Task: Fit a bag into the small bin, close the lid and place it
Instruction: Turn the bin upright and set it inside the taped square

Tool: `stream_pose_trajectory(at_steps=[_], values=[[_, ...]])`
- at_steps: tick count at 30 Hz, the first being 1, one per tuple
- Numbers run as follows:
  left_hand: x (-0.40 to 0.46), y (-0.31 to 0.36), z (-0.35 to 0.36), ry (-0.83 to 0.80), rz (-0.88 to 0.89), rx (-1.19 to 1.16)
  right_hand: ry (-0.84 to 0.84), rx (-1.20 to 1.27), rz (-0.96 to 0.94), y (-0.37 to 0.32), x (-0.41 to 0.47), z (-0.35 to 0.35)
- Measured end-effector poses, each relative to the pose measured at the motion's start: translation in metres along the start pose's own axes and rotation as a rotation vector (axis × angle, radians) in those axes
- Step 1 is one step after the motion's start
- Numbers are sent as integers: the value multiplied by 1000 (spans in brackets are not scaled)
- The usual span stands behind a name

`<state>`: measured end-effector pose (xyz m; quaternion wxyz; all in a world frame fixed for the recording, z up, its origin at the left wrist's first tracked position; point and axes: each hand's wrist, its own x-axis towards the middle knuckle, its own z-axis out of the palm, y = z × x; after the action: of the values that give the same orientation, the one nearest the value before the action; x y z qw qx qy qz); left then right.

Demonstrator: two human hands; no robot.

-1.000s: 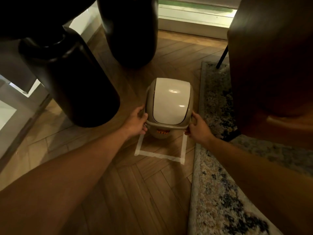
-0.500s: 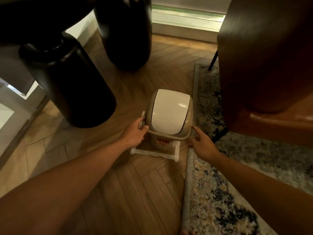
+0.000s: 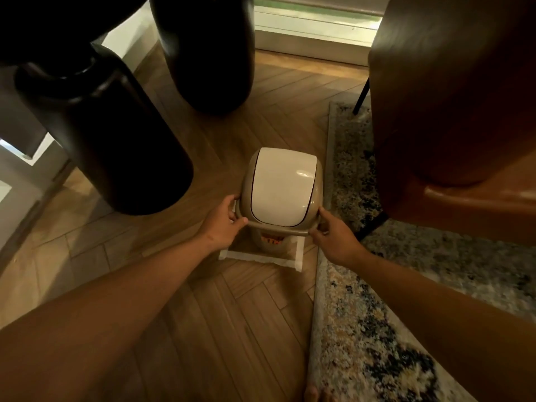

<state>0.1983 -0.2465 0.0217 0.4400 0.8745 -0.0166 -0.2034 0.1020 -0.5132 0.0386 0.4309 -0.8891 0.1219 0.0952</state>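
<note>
Now beige small bin (image 3: pixel 314 184), white lid (image 3: pixel 280 185) closed, both hands gripping rim.

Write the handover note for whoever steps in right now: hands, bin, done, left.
Left hand: grip on the left rim of the small bin.
Right hand: grip on the right rim.
Bin: upright on the wood floor, inside the white tape square, beside the rug.
Done: lid closed. Bag not visible from here.
Left: square the bin in the tape if needed, then let go.
</note>
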Motion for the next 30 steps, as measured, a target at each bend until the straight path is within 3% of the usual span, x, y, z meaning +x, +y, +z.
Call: stream_pose_trajectory(at_steps=[7,15,20,30], values=[[1,-18,-7,13,3,-75,-9,-53,-10,-3,15,12],[3,-8,-13,-151,167,-135,87,-123,-156,-1,23,18],[13,-16,-6,-123,123,-121,18,124,-205,7,38,30],[40,-13,-10,-148,127,-213,37,142,-198,21,73,38]])
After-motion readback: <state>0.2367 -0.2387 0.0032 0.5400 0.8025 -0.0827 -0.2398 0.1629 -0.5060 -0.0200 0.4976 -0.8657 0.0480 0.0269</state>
